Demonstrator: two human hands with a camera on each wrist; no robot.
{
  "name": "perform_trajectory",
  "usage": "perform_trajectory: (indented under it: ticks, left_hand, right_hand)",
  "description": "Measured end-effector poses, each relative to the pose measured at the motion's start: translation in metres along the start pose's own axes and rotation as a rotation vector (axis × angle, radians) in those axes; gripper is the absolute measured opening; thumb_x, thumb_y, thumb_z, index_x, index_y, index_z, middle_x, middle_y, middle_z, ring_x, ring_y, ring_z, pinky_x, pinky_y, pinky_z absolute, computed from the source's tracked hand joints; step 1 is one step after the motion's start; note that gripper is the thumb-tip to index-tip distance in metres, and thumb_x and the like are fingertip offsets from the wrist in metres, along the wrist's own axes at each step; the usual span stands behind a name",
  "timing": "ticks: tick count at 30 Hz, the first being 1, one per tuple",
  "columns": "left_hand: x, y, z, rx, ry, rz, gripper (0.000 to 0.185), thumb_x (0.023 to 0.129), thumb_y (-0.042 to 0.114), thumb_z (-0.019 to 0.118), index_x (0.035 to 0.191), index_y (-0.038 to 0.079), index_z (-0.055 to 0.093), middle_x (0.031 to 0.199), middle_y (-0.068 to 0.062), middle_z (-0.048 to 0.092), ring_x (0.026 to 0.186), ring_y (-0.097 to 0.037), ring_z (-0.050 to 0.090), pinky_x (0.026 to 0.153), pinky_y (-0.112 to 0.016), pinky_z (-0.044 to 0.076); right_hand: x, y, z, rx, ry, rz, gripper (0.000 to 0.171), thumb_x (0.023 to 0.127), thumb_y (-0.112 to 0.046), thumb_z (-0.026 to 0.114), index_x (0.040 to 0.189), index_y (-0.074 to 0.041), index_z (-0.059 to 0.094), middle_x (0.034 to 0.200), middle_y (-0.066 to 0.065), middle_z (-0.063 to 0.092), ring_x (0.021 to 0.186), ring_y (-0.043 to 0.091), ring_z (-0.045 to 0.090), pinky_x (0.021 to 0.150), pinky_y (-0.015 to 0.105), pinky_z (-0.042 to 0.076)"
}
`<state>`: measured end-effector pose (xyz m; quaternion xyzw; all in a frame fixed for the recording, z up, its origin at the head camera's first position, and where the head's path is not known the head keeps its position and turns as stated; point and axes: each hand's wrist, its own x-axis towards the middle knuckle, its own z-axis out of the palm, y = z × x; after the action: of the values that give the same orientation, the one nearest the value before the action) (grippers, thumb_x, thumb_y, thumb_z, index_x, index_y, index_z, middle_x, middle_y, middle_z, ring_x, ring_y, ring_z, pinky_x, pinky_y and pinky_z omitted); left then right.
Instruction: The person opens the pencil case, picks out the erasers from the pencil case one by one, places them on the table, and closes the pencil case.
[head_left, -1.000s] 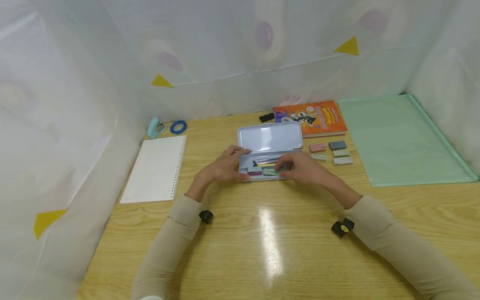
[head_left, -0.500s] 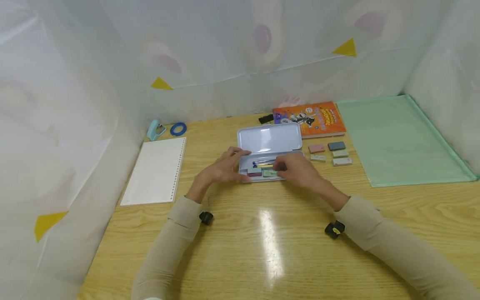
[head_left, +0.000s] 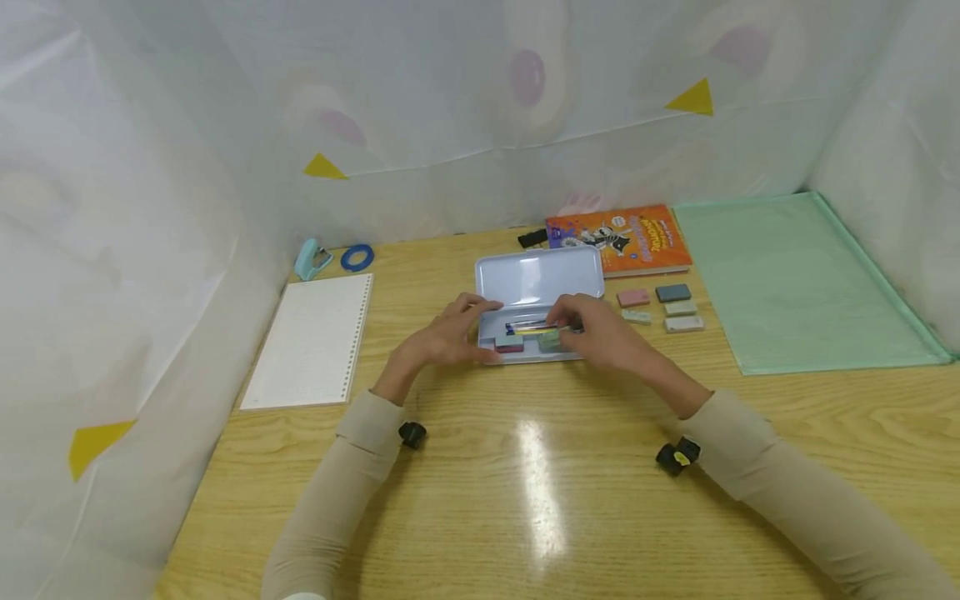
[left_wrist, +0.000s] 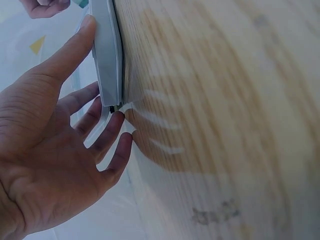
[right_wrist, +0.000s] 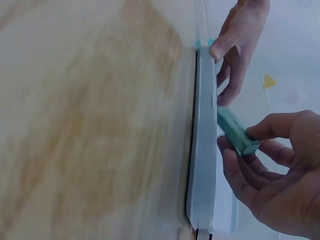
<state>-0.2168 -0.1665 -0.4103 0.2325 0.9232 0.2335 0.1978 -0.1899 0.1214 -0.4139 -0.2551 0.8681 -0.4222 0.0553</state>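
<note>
A light blue pencil case (head_left: 491, 313) lies with its lid up on the wooden table. My left hand (head_left: 444, 333) holds its left end, thumb at the front edge and fingers toward the hinge side; the left wrist view shows the thumb against the case wall (left_wrist: 107, 55). My right hand (head_left: 603, 333) pinches a green eraser (right_wrist: 235, 131) between thumb and fingers, tilted over the case's right half. In the case, a blue and pink eraser (head_left: 509, 343) sits at the left, and several pens (head_left: 525, 328) lie along the back, partly hidden by the right hand.
Right of the case lie several erasers, among them a pink one (head_left: 633, 297) and a dark blue one (head_left: 673, 292). An orange book (head_left: 645, 242) lies behind, a green mat (head_left: 817, 283) far right. A notebook (head_left: 309, 342), stapler (head_left: 311, 260) and blue tape roll (head_left: 357, 257) stand left.
The green eraser lay flat in the case; now it is tilted up in my right hand's fingers. That hand shifted left, then slightly back right. The left hand stays put.
</note>
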Motion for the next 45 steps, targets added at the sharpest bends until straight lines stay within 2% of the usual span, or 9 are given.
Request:
perform_trajectory:
  ticks: [3,7,12,18,24,30,33,40,45]
  left_hand:
    - [0.000,0.000,0.000,0.005,-0.001,0.000,0.087,0.090,0.049,0.080,0.162,0.024,0.037,0.161,-0.004,0.028,0.144,-0.027,0.033,0.121,-0.048,0.031]
    - [0.001,-0.001,0.001,0.015,-0.001,-0.003,0.087,0.091,0.050,0.079,0.162,0.026,0.036,0.162,-0.004,0.027,0.145,-0.027,0.032,0.122,-0.048,0.031]
    - [0.002,-0.001,0.003,0.011,-0.004,-0.021,0.090,0.090,0.052,0.079,0.163,0.027,0.033,0.161,-0.004,0.028,0.145,-0.028,0.032,0.121,-0.050,0.031]
    - [0.001,0.000,0.003,0.002,-0.004,-0.030,0.091,0.089,0.053,0.079,0.163,0.028,0.033,0.161,-0.004,0.029,0.145,-0.028,0.033,0.120,-0.051,0.033]
    - [0.001,0.000,0.002,-0.005,-0.001,-0.022,0.090,0.089,0.053,0.079,0.163,0.027,0.034,0.160,-0.004,0.030,0.143,-0.027,0.035,0.120,-0.050,0.034]
    - [0.000,0.000,0.001,0.003,0.005,-0.012,0.090,0.089,0.050,0.080,0.163,0.026,0.035,0.162,-0.005,0.028,0.145,-0.026,0.032,0.121,-0.049,0.032]
    - [0.000,0.000,0.001,0.001,0.006,-0.014,0.090,0.089,0.049,0.080,0.163,0.026,0.035,0.162,-0.005,0.028,0.145,-0.026,0.032,0.121,-0.049,0.031]
    - [0.000,0.000,0.001,-0.009,0.004,-0.016,0.089,0.090,0.049,0.080,0.162,0.025,0.036,0.161,-0.005,0.029,0.145,-0.026,0.032,0.121,-0.049,0.031]
    - [0.000,0.000,0.001,-0.018,0.003,-0.016,0.088,0.089,0.048,0.081,0.162,0.025,0.036,0.161,-0.005,0.028,0.145,-0.026,0.031,0.121,-0.048,0.031]
  right_hand:
    - [-0.002,0.004,-0.006,0.020,0.009,-0.002,0.018,0.096,0.002,0.059,0.111,0.000,0.070,0.100,0.011,0.068,0.087,0.023,0.063,0.074,0.034,0.052]
    - [-0.007,0.010,-0.013,0.059,0.020,0.055,0.013,0.099,-0.004,0.065,0.110,-0.001,0.071,0.104,0.012,0.071,0.087,0.023,0.070,0.070,0.029,0.055]
    - [-0.017,0.020,-0.025,0.156,0.003,0.123,0.013,0.101,-0.009,0.067,0.111,-0.005,0.074,0.112,0.014,0.072,0.094,0.026,0.074,0.075,0.031,0.057]
    - [-0.030,0.028,-0.044,0.240,-0.010,0.208,0.024,0.102,-0.011,0.065,0.124,-0.005,0.072,0.134,0.016,0.065,0.110,0.029,0.070,0.083,0.029,0.056]
    - [-0.044,0.036,-0.065,0.242,0.061,0.239,0.030,0.102,-0.012,0.067,0.130,-0.001,0.068,0.134,0.018,0.064,0.108,0.022,0.070,0.084,0.021,0.056]
    - [-0.053,0.045,-0.081,0.169,0.128,0.289,0.035,0.100,-0.020,0.072,0.130,-0.003,0.069,0.130,0.014,0.069,0.095,0.013,0.071,0.069,0.028,0.053]
    - [-0.058,0.047,-0.085,0.136,0.125,0.299,0.033,0.101,-0.021,0.071,0.129,-0.004,0.068,0.133,0.013,0.068,0.097,0.011,0.070,0.074,0.029,0.055]
    - [-0.063,0.055,-0.087,0.094,0.066,0.329,0.035,0.101,-0.019,0.070,0.130,0.000,0.065,0.136,0.020,0.061,0.093,-0.009,0.064,0.080,0.020,0.055]
    - [-0.065,0.058,-0.088,0.050,0.034,0.312,0.030,0.101,-0.018,0.071,0.126,-0.002,0.067,0.130,0.020,0.066,0.094,-0.004,0.065,0.080,0.018,0.053]
